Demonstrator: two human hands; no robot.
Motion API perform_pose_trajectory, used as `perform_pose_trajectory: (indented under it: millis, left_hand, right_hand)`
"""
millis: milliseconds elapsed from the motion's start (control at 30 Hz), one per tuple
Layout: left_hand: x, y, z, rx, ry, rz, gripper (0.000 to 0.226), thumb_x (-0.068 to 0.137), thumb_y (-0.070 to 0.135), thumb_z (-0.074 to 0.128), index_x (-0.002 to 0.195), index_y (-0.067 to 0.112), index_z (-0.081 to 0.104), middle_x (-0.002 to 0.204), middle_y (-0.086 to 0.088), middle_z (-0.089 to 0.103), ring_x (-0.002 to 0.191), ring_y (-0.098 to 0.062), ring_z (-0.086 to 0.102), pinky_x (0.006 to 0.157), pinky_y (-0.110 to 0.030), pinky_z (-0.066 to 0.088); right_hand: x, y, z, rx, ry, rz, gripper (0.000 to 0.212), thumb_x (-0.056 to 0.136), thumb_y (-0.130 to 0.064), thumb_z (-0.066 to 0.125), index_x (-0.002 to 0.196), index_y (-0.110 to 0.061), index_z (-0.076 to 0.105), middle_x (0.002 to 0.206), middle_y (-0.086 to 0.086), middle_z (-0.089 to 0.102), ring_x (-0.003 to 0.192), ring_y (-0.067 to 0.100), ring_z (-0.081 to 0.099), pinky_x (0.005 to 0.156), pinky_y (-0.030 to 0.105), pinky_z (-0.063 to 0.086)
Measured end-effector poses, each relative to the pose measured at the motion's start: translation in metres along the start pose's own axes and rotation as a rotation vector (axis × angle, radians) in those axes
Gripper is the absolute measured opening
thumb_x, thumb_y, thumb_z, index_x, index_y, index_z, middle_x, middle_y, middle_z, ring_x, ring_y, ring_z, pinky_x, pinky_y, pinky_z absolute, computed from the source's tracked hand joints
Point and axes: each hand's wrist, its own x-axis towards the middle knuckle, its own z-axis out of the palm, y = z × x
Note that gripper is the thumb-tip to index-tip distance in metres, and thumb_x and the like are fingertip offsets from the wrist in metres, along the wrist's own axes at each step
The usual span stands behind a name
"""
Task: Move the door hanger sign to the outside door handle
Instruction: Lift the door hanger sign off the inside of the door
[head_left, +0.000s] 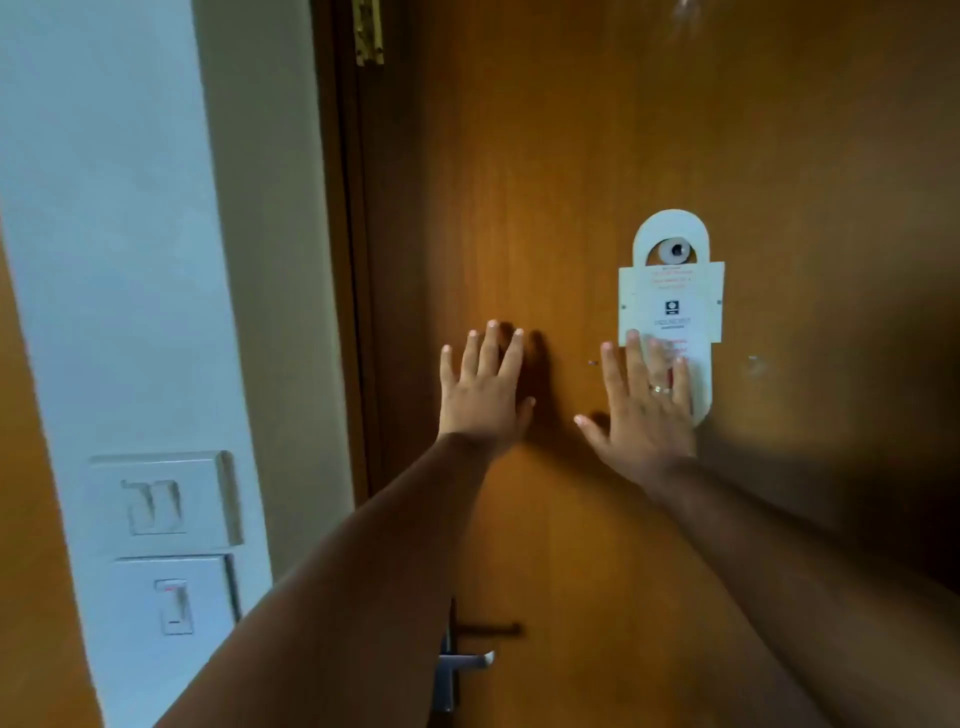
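Neither grip is closing on anything yet: both hands are lying flat and wide, fingers spread against the wooden door (571, 156). Taking the door hanger sign (671, 301) as the landmark, the right hand (644, 415) is pressing over its lower end, fingertips reaching up onto the white card, a ring showing on one finger. The left hand (483, 395) is sitting well to the left of the sign, on bare wood. The sign is hanging upright on the inside face of the door, its long axis vertical, its arched top looping around the peephole (674, 251) just above the printed panel. So the right hand is clearly the nearer one, and the sign is running straight up from it; lifting it off, I would judge, means pinching the bottom edge and sliding upward. Far below the sign and to its left, the inside door handle (457, 662) is peeking out beside the left forearm.
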Motion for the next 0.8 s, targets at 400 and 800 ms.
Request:
perform_pose_trajectory:
  millis: [400, 800]
  left_hand:
    - [0.135, 0.113, -0.041, -0.69, 0.033, -0.167, 0.031, 0.095, 0.039, 0.056, 0.121, 0.021, 0.058, 0.092, 0.006, 0.065, 0.078, -0.016, 0.063, 0.058, -0.031, 0.051]
    - [0.166, 0.128, -0.03, -0.929, -0.028, -0.27, 0.025, 0.093, 0.031, 0.067, 0.069, 0.025, 0.066, 0.068, 0.003, 0.071, 0.058, -0.015, 0.069, 0.063, -0.038, 0.063]
  right_hand:
    - [-0.002, 0.079, -0.003, 0.415, -0.066, 0.662, 0.073, 0.077, -0.06, 0.064, 0.125, -0.008, 0.045, 0.126, 0.018, 0.054, 0.108, 0.033, 0.058, 0.078, 0.036, 0.047]
    - [0.019, 0.081, 0.008, 0.64, -0.13, 0.759, 0.079, 0.067, -0.052, 0.081, 0.119, -0.004, 0.046, 0.119, 0.016, 0.059, 0.102, 0.03, 0.063, 0.075, 0.04, 0.06]
